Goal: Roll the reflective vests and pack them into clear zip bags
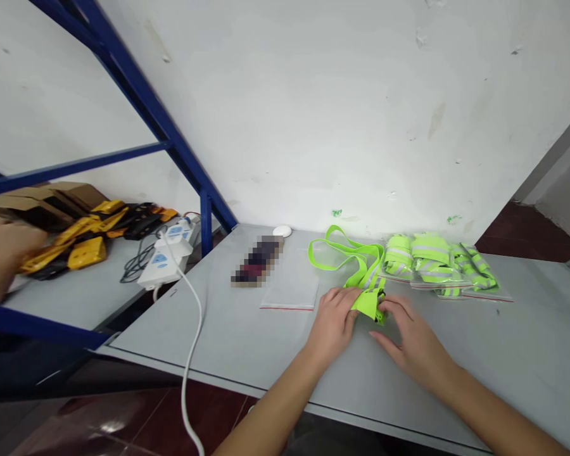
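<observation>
A neon yellow-green strap (368, 272) with grey reflective stripes lies on the grey table, its long loop stretched back toward the wall. My left hand (333, 316) grips the folded near end of the strap. On the right side of that bundle, my right hand (406, 335) has its thumb and fingers apart, the fingertips at the bundle's edge. Behind my right hand sit several clear bags (432, 259) with folded neon straps inside. A flat clear bag (289, 291) with a red seal line lies left of my left hand.
A blurred-out dark object (257, 261) and a white round item (282, 231) lie at the back left. A white cable (198, 316) crosses the table's left edge from a power strip (166, 256). Beyond the blue frame (171, 142), another person's hand (12, 244) is near yellow-black items (88, 252).
</observation>
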A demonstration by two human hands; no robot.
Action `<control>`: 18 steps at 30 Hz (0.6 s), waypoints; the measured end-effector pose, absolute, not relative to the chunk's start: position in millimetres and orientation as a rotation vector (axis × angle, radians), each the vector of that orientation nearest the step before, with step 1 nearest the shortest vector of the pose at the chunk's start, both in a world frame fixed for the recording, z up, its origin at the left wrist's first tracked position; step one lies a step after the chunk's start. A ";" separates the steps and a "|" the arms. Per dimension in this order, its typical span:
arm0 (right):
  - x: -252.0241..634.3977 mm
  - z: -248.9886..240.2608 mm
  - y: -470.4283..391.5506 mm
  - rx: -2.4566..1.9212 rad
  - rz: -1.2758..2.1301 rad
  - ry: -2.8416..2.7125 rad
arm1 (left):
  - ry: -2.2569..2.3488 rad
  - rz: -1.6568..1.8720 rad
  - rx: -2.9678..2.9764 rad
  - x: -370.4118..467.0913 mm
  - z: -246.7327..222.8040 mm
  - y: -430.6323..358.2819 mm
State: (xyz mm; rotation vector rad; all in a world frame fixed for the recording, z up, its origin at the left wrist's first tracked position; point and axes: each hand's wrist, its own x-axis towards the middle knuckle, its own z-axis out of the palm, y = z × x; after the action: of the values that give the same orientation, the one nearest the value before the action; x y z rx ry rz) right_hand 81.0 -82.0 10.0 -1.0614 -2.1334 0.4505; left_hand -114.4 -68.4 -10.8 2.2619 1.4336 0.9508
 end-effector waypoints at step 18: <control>95.4 -18.6 -66.9 -0.863 0.579 -2.335 | 1.469 0.581 2.585 -127.9 -15.5 -78.1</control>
State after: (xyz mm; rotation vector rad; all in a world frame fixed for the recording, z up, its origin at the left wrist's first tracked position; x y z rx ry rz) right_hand 95.4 -66.9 -18.6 -0.8634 -2.3346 0.5793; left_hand -127.9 -78.1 -15.5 2.5847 1.4694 0.5809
